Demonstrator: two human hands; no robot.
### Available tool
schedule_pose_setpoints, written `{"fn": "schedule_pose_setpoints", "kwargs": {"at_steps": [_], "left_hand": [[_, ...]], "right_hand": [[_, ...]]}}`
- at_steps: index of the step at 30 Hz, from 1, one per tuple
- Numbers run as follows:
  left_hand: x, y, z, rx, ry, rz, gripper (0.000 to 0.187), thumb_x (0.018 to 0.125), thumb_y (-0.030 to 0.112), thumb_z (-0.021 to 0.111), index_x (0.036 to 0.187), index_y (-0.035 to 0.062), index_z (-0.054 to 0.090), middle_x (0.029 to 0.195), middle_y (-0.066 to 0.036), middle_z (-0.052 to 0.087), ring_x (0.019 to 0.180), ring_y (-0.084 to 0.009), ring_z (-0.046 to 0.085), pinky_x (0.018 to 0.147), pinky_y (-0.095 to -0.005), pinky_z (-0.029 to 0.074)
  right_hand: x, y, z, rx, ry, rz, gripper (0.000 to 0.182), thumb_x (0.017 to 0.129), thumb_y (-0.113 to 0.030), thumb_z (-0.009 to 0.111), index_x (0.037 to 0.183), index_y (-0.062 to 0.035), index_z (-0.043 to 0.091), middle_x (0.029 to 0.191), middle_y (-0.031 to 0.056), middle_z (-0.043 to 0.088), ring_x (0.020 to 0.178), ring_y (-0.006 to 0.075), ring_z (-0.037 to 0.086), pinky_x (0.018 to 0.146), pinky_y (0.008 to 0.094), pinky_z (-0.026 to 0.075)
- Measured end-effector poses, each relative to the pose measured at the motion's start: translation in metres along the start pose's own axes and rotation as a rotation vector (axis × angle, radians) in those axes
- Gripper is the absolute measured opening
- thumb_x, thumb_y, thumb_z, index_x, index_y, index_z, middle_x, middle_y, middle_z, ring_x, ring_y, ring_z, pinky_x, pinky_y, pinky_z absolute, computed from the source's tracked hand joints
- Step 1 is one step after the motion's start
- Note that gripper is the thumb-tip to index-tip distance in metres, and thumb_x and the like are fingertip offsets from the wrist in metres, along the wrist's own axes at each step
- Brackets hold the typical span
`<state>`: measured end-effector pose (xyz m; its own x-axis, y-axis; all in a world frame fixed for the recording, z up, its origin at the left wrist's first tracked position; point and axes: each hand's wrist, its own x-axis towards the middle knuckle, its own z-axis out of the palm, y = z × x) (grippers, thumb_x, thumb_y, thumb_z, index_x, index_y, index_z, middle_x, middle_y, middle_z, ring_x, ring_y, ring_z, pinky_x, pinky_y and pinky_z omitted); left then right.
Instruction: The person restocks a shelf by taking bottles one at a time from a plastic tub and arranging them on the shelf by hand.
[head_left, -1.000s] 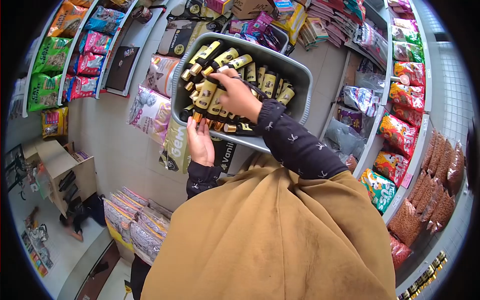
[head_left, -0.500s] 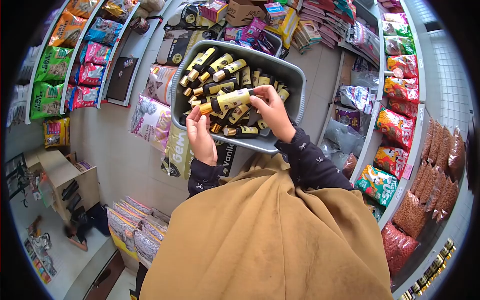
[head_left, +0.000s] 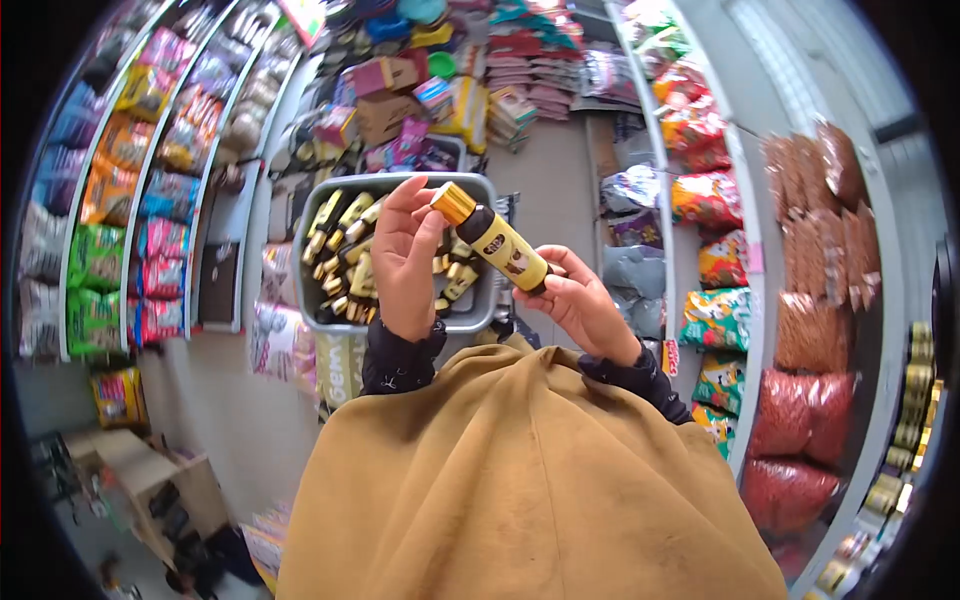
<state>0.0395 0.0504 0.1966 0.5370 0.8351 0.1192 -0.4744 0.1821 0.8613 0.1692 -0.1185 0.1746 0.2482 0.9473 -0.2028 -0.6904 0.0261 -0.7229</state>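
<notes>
A dark bottle with a gold cap and a yellow label (head_left: 509, 250) is held up and tilted, its cap toward the upper left. My right hand (head_left: 583, 305) grips its lower end between thumb and fingers. At the gold cap, my left hand (head_left: 407, 255) has its fingers raised and apart, with the fingertips beside or lightly touching the cap. Behind my left hand stands a grey tub (head_left: 484, 187) with several similar bottles (head_left: 340, 235) lying jumbled in it.
Shelves of coloured bags (head_left: 100, 255) stand on the left. More shelves on the right hold pouches (head_left: 715, 318) and bags of brown and red pellets (head_left: 800, 410). Boxes and packets (head_left: 465, 110) lie beyond the tub. At lower left is a wooden desk (head_left: 130, 465).
The bottle has moved up and right, away from over the tub, and now tilts cap upward. My left hand's fingers have spread near the cap. The view has turned to the right.
</notes>
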Motion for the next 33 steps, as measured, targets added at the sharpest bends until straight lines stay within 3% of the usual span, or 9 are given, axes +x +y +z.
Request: {"fn": "schedule_pose_setpoints", "kwargs": {"at_steps": [9,12,17,23,27,30,33], "left_hand": [[-0.042,-0.009,0.171,-0.280,-0.464,-0.047,0.040,0.090,0.003,0.056,0.130,0.0000,0.047,0.113,-0.005,0.057,0.103,-0.0125,0.054,0.094,-0.0248,0.040],[-0.072,-0.024,0.210,-0.310,-0.841,-0.170,0.043,0.092,0.010,0.056,0.131,-0.0008,0.044,0.117,-0.007,0.057,0.109,-0.0153,0.053,0.099,-0.0294,0.038],[-0.125,-0.051,0.251,-0.230,-1.207,-0.357,0.054,0.093,0.031,0.055,0.132,-0.0025,0.039,0.125,-0.014,0.054,0.110,-0.0209,0.056,0.099,-0.0358,0.041],[-0.168,-0.057,0.297,-0.366,-1.414,-0.438,0.061,0.088,0.037,0.061,0.130,-0.0032,0.042,0.125,-0.017,0.056,0.111,-0.0229,0.057,0.097,-0.0368,0.043],[-0.178,-0.056,0.322,-0.352,-1.520,-0.438,0.065,0.086,0.040,0.064,0.129,-0.0038,0.043,0.123,-0.017,0.057,0.110,-0.0228,0.058,0.095,-0.0358,0.045],[-0.181,-0.054,0.341,-0.365,-1.589,-0.443,0.066,0.085,0.041,0.064,0.129,-0.0042,0.044,0.121,-0.016,0.058,0.109,-0.0222,0.059,0.094,-0.0348,0.046],[-0.178,-0.051,0.366,-0.395,-1.658,-0.432,0.065,0.085,0.041,0.064,0.127,-0.0048,0.046,0.117,-0.015,0.060,0.106,-0.0214,0.060,0.093,-0.0338,0.046]], "right_hand": [[-0.146,-0.044,-0.014,0.185,0.144,-0.431,0.049,0.091,-0.021,0.056,0.133,-0.0062,0.036,0.121,0.0117,0.056,0.103,0.0231,0.062,0.092,0.0336,0.050],[-0.190,-0.051,-0.015,0.170,0.212,-0.574,0.051,0.091,-0.024,0.058,0.133,-0.0070,0.036,0.123,0.0110,0.055,0.103,0.0229,0.062,0.092,0.0335,0.050],[-0.251,-0.049,-0.017,0.109,0.309,-0.794,0.055,0.089,-0.027,0.061,0.134,-0.0074,0.035,0.126,0.0103,0.052,0.104,0.0227,0.061,0.093,0.0324,0.050],[-0.302,-0.048,-0.014,0.064,0.420,-0.947,0.056,0.088,-0.026,0.065,0.132,-0.0067,0.036,0.126,0.0108,0.051,0.111,0.0225,0.058,0.094,0.0322,0.049],[-0.319,-0.047,-0.008,0.069,0.466,-1.116,0.047,0.089,-0.013,0.062,0.128,-0.0032,0.039,0.123,0.0127,0.052,0.113,0.0243,0.056,0.094,0.0334,0.048],[-0.334,-0.053,-0.005,-0.268,0.777,-1.111,0.045,0.089,-0.013,0.063,0.127,-0.0021,0.041,0.124,0.0128,0.052,0.113,0.0222,0.055,0.094,0.0332,0.046],[-0.360,-0.070,0.020,-0.484,0.911,-1.044,0.046,0.089,-0.012,0.063,0.128,-0.0015,0.042,0.125,0.0129,0.052,0.111,0.0204,0.055,0.092,0.0326,0.046]]}}
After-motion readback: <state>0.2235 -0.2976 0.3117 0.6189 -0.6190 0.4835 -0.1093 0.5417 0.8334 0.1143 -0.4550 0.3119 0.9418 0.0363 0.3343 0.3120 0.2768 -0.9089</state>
